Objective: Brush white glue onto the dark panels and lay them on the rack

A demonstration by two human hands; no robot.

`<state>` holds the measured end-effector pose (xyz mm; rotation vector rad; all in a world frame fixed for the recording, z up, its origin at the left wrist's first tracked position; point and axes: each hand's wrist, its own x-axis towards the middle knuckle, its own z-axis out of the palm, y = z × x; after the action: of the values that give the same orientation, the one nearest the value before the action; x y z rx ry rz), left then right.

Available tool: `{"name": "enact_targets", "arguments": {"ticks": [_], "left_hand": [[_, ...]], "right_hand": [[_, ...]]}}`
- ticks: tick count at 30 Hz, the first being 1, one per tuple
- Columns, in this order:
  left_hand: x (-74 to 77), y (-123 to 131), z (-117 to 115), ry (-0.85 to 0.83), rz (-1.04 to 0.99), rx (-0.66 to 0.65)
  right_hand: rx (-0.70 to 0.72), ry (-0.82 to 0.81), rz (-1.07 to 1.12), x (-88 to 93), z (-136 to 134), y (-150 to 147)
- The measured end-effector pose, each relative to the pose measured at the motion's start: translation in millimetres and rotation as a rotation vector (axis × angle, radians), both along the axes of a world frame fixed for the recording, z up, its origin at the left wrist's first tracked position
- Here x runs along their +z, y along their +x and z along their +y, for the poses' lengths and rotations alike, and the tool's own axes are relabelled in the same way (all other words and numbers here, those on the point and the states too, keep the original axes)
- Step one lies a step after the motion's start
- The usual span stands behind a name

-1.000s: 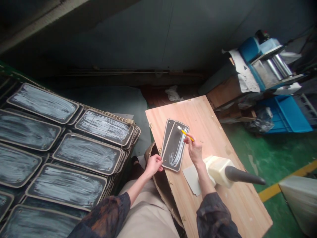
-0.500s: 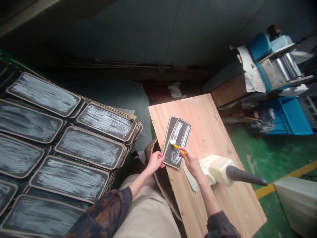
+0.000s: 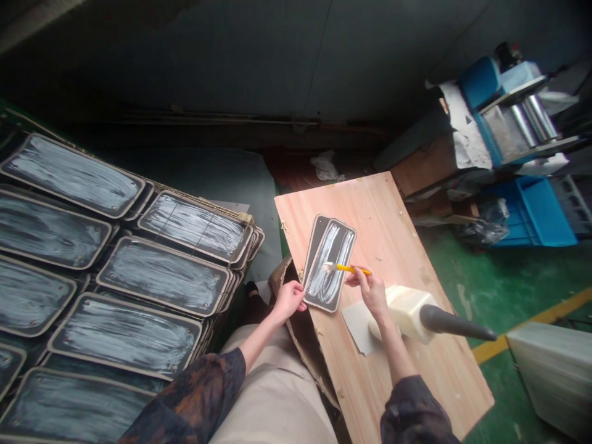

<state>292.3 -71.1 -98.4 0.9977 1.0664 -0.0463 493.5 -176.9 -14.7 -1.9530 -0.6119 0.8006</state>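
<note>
My right hand (image 3: pixel 371 293) pinches the yellow handle of a small brush (image 3: pixel 353 269). The brush's pale bristles rest on a dark, round-cornered panel (image 3: pixel 333 262) with a light border and streaks of white paste. Beneath it, turned at a slight angle, lies a second dark panel (image 3: pixel 317 233), mostly covered. My left hand (image 3: pixel 291 298) is closed at the near left corner of the upper panel, thumb and fingers pinched at its edge. Beside my right forearm a cream bottle with a long dark grey nozzle (image 3: pixel 456 322) lies on its side, partly over a white sheet (image 3: pixel 359 327).
The panels lie on a wooden board (image 3: pixel 388 216) in front of me. At left stand stacks of similar white-streaked panels (image 3: pixel 127 330). Further right are a blue bin (image 3: pixel 539 213), a machine with metal rollers (image 3: pixel 531 123) and a pale box (image 3: pixel 555 376) on the green floor.
The brush has swung from pointing up-left to lying nearly level, and my right hand has moved rightward. White paste now covers more of the upper panel's left side. My left hand stays put.
</note>
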Motion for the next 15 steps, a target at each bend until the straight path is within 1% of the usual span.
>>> {"name": "enact_targets", "arguments": {"ticks": [3, 6, 8, 11, 13, 15], "left_hand": [[-1.6, -1, -1, 0.005, 0.002, 0.011], [-3.1, -1, -1, -0.002, 0.007, 0.025], [-3.6, 0, -1, -0.006, 0.004, 0.028], [-3.0, 0, -1, -0.012, 0.006, 0.031], [-1.3, 1, -1, -0.021, 0.009, 0.033], [1.6, 1, 0, -0.039, 0.013, 0.040]], "right_hand": [[-0.088, 0.060, -0.199, -6.9, 18, 25], [-0.092, 0.080, -0.372, -7.8, 35, 37], [-0.045, 0.063, -0.443, -8.9, 43, 41], [0.048, -0.014, -0.515, -12.3, 51, 41], [0.112, -0.060, -0.529, -13.6, 48, 38], [0.165, -0.088, -0.494, -11.8, 39, 30]]}}
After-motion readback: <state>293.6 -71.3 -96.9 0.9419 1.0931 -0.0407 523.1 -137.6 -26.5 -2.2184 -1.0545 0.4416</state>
